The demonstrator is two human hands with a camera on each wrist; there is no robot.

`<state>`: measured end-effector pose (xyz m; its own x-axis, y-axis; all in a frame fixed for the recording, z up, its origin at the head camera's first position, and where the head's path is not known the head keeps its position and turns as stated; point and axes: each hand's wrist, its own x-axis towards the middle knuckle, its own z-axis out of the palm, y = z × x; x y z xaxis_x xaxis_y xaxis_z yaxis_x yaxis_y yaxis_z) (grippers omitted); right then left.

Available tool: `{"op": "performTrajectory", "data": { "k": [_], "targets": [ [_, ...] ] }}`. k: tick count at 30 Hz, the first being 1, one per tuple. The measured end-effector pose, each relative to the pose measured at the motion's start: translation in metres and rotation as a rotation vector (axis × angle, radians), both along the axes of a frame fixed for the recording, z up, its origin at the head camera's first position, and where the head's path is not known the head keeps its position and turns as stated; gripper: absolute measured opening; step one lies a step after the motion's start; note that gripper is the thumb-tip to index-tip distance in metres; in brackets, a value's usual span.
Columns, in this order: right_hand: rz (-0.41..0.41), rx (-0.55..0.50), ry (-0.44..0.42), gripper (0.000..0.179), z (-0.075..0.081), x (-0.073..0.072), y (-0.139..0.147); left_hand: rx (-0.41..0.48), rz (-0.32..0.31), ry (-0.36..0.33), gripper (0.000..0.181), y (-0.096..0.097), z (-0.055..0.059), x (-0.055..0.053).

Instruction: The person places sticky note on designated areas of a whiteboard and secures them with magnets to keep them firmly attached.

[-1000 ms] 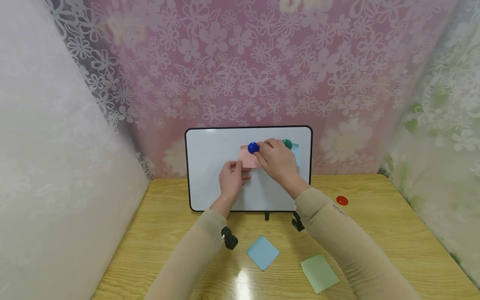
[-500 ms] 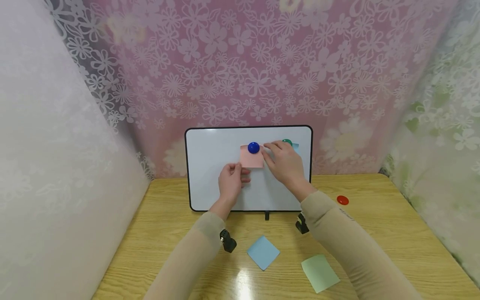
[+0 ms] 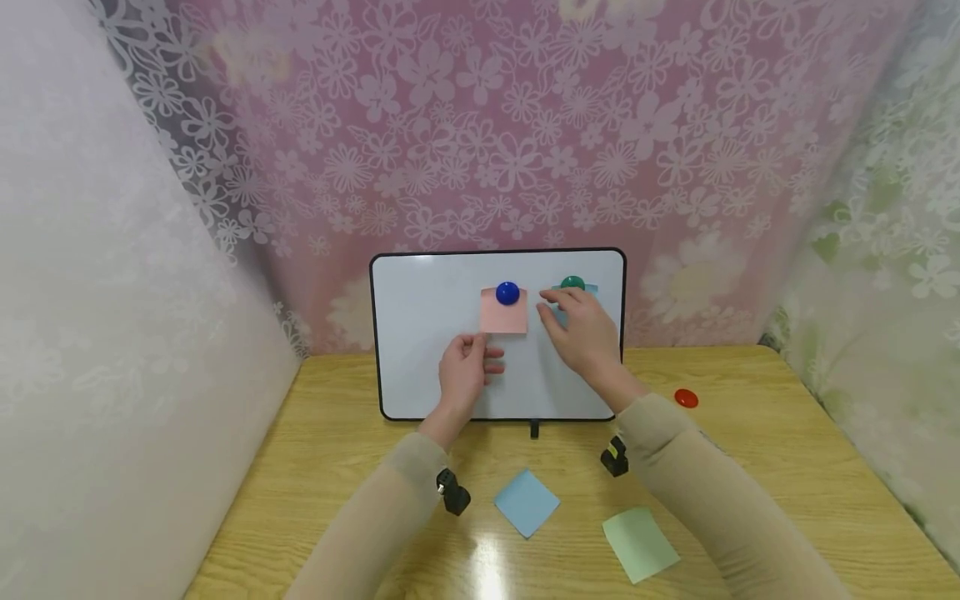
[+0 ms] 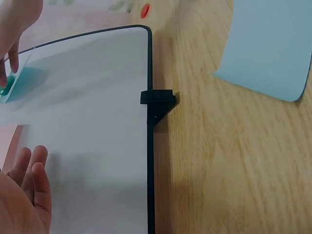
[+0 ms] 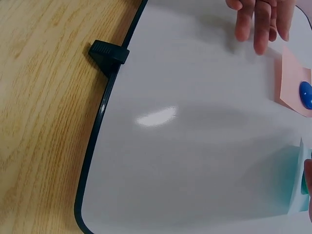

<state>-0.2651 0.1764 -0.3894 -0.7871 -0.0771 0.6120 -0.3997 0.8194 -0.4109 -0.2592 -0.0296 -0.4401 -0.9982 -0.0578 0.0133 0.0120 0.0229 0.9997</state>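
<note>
A pink sticky note (image 3: 503, 315) hangs on the whiteboard (image 3: 423, 333) under a round blue magnet (image 3: 507, 293). Just below its lower left corner is my left hand (image 3: 461, 372), fingers loosely extended and holding nothing. My right hand (image 3: 583, 332) is to the right of the pink note, thumb and forefinger apart with nothing between them. Behind it, partly covered, a blue sticky note (image 3: 592, 289) is held by a green magnet (image 3: 573, 282). In the right wrist view the lower edges of the pink note (image 5: 291, 80) and the blue note (image 5: 296, 185) stand out from the board.
On the wooden table (image 3: 337, 467) lie another blue sticky note (image 3: 527, 503), a green sticky note (image 3: 640, 545) and a red magnet (image 3: 686, 398). A small black stand foot (image 3: 534, 429) juts forward under the board. Patterned fabric (image 3: 465, 150) rises behind and at both sides.
My right hand has let go of the blue magnet and drawn right, in front of the blue note. The left hand has dropped slightly from the pink note's corner.
</note>
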Motion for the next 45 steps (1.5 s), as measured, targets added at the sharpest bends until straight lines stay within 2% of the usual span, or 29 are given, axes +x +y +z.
{"op": "performTrajectory", "data": {
  "k": [12, 21, 24, 30, 38, 42, 45],
  "targets": [
    [0.054, -0.138, -0.033, 0.033, -0.008, 0.012, 0.005, 0.002, -0.048, -0.033, 0.032, -0.002, -0.013, 0.012],
    [0.137, -0.183, -0.024, 0.032, -0.019, 0.029, 0.003, 0.017, -0.092, -0.034, 0.036, -0.004, -0.027, 0.025],
    [0.166, -0.23, -0.021, 0.03, -0.023, 0.037, 0.001, 0.027, -0.113, -0.044, 0.036, -0.004, -0.032, 0.031],
    [0.207, -0.366, -0.088, 0.029, -0.029, 0.055, -0.003, 0.071, -0.154, -0.09, 0.037, -0.006, -0.044, 0.043],
    [0.241, -0.401, -0.106, 0.025, -0.035, 0.068, 0.001, 0.117, -0.213, -0.109, 0.036, -0.007, -0.056, 0.05],
    [0.243, -0.444, -0.16, 0.026, -0.039, 0.072, 0.006, 0.129, -0.276, -0.126, 0.037, -0.006, -0.062, 0.053],
    [0.265, -0.494, -0.212, 0.026, -0.043, 0.075, 0.009, 0.134, -0.3, -0.142, 0.038, -0.005, -0.067, 0.056]
  ]
}}
